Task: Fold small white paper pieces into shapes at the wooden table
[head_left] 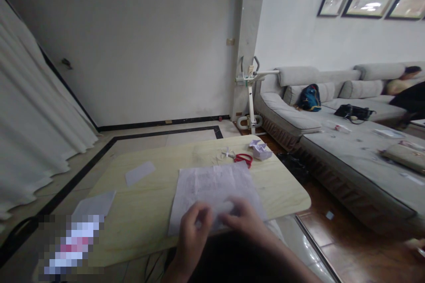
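A large creased sheet of white paper [212,183] lies on the pale wooden table in front of me, with faint marks on it. Over its near edge is my left hand [196,223], its fingers curled toward the thumb; what they hold, if anything, is hidden. My right hand [244,216] is smeared by motion close beside it. A small, blurred white piece [226,206], perhaps paper, shows at the right hand's fingers. Beyond the sheet lie red-handled scissors [244,159] and folded or crumpled white paper [262,151].
Two smaller papers, a white slip [140,173] and a pale sheet [94,205], lie on the left of the table [285,194]. Thin scraps are near the scissors. A grey sofa [352,150] with bags and a seated person [403,82], and an exercise machine [251,97], stand beyond.
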{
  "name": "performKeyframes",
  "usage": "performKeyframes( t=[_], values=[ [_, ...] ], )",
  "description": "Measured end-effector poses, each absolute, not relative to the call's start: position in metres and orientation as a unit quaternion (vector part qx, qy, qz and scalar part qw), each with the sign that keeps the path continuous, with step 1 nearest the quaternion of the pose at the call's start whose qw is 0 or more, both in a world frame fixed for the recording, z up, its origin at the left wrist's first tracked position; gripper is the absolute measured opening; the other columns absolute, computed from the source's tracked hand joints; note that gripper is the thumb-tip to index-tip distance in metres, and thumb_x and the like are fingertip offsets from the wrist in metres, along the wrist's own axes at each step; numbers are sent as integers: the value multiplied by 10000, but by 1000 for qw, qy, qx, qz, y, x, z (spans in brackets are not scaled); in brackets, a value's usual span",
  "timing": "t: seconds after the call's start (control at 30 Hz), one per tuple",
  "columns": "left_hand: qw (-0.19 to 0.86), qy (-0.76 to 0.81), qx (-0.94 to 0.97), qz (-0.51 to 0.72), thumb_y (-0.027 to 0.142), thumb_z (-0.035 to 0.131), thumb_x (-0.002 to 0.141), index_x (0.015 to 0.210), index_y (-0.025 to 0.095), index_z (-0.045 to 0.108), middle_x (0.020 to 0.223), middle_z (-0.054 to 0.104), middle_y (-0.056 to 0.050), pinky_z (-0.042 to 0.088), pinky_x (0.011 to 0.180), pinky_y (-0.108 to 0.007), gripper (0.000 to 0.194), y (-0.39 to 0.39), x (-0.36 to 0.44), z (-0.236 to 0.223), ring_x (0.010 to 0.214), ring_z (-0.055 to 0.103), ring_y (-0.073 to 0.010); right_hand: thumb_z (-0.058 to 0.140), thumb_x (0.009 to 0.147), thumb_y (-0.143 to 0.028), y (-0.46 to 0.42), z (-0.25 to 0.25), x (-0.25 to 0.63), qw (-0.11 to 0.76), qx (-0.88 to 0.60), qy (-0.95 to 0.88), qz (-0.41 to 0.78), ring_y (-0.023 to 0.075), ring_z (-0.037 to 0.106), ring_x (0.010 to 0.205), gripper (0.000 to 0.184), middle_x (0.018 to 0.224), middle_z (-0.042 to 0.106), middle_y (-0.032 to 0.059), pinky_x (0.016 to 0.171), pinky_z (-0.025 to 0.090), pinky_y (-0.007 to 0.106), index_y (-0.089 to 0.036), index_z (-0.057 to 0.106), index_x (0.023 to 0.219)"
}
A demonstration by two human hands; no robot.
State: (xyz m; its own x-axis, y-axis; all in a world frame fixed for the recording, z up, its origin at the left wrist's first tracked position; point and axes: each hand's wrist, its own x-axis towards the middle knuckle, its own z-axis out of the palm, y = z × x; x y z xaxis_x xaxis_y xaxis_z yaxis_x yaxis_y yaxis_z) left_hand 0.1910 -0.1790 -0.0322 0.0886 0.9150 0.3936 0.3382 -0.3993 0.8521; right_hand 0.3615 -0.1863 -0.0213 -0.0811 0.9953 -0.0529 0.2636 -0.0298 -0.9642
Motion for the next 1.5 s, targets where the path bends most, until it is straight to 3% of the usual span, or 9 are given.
performKeyframes(
  t=[0.17,0.3,0.5,0.73,0.93,1.1,1.27,1.5],
  values=[
    [332,464,699,431,304,541,853,719,193,569,640,586,12,493,603,-232,176,-180,192,-41,620,591,-154,687,683,-339,-180,-13,369,424,-526,-564,475,102,390,560,275,577,403,-59,507,326,217,-182,479,595],
    [358,464,714,383,340,553,868,630,199,493,594,491,35,432,578,-217,283,-183,194,-44,596,515,-136,683,717,-338,-183,-9,368,442,-506,-572,470,127,469,627,212,632,502,-35,570,392,227,-174,558,668],
    [447,451,684,358,387,508,910,692,192,522,634,535,16,429,586,-229,293,-186,194,-34,629,532,-150,687,761,-359,-185,-9,367,432,-492,-583,481,165,566,698,202,699,626,-4,628,440,247,-166,654,714],
    [438,456,669,390,411,499,889,645,215,419,601,440,39,416,562,-228,323,-188,195,-33,592,493,-140,673,756,-296,-186,-9,366,431,-495,-576,488,130,509,640,193,632,545,-34,593,402,228,-163,578,653],
    [476,452,663,360,415,533,880,736,182,534,677,538,2,449,596,-242,273,-188,196,-25,657,546,-162,627,786,-298,-190,-3,366,428,-473,-574,513,140,541,664,178,666,590,-14,613,419,228,-161,584,682],
    [461,448,678,358,414,526,904,756,170,577,671,571,-10,453,611,-248,290,-188,196,-25,664,563,-167,590,831,-317,-190,-6,366,438,-496,-602,446,144,517,659,239,641,556,-12,619,409,242,-163,569,650],
    [422,456,678,394,435,538,899,676,184,522,636,525,5,432,576,-233,336,-188,196,-29,634,527,-154,566,878,-282,-193,-8,363,447,-498,-654,354,142,502,667,244,650,555,-8,647,405,249,-167,586,663],
    [459,452,651,401,469,539,897,662,199,468,604,497,24,404,531,-218,365,-188,197,-30,588,495,-139,528,923,-268,-194,-8,364,442,-492,-690,294,141,526,658,267,678,592,6,643,402,248,-168,602,686]
  ],
)
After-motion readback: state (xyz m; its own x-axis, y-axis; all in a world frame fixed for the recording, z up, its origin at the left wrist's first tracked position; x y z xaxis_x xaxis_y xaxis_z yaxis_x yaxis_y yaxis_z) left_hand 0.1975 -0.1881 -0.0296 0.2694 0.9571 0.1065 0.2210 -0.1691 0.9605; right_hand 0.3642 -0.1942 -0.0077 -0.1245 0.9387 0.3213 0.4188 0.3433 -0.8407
